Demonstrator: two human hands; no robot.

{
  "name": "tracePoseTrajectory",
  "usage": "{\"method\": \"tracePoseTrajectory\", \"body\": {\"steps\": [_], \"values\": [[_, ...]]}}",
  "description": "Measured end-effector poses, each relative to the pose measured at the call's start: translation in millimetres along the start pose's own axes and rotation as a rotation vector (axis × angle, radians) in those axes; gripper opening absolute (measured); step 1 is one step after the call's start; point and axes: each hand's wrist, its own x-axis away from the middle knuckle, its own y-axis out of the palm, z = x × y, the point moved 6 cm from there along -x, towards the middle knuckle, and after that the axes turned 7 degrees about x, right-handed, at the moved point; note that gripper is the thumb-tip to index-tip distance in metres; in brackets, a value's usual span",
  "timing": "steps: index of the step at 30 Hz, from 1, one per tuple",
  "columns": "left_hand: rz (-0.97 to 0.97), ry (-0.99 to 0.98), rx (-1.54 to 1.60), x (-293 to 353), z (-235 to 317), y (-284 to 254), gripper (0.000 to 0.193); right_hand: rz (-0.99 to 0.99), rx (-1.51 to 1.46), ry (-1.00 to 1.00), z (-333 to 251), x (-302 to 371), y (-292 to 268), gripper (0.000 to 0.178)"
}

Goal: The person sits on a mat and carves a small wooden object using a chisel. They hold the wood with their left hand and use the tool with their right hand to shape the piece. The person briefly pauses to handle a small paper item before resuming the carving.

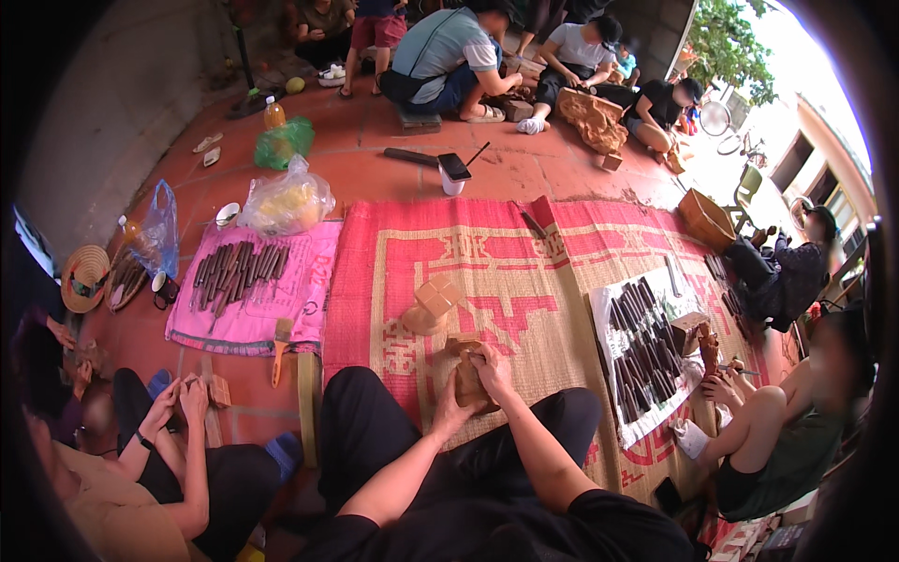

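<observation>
Both hands clamp a brown wooden block (468, 375) on the red woven mat (524, 281): left hand (453, 405) at 7 o'clock, right hand (493, 367) at 1 o'clock, fingers hiding its carved face.

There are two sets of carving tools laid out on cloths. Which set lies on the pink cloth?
The set of carving tools to the person's left lies on the pink cloth; the other set, to the right, lies on a white sheet.

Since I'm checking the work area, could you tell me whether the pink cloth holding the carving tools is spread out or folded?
Spread out: the pink cloth lies flat on the floor, with the carving tools laid in rows on it.
</observation>
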Motion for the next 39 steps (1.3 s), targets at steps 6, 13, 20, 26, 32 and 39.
{"method": "tracePoseTrajectory", "body": {"steps": [6, 13, 20, 26, 32, 39], "values": [[-0.004, 0.01, 0.1, 0.1, -2.9, -0.7, 0.104, -0.034, 0.032, 0.0, -9.0, 22.2, -3.4, 0.02], [-0.026, 0.004, 0.172, -1.4, -5.1, 4.7, 0.102, -0.016, 0.115, -0.02, -1.2, -3.8, 8.2, 0.018], [-0.013, -0.01, 0.211, -2.6, 3.1, -0.1, 0.102, -0.049, 0.157, -0.107, -24.7, 9.7, 6.1, 0.021], [-0.026, -0.049, 0.141, -3.1, -5.4, 3.8, 0.106, -0.089, 0.273, -0.082, -19.4, -0.4, 16.1, 0.019], [-0.037, -0.018, 0.204, -8.6, -33.8, 8.5, 0.108, -0.067, 0.241, -0.147, -29.8, 10.6, 10.0, 0.019], [-0.038, -0.082, 0.215, -4.8, -23.3, 4.6, 0.107, -0.033, 0.273, -0.148, -31.8, 1.2, 13.6, 0.018]]}}
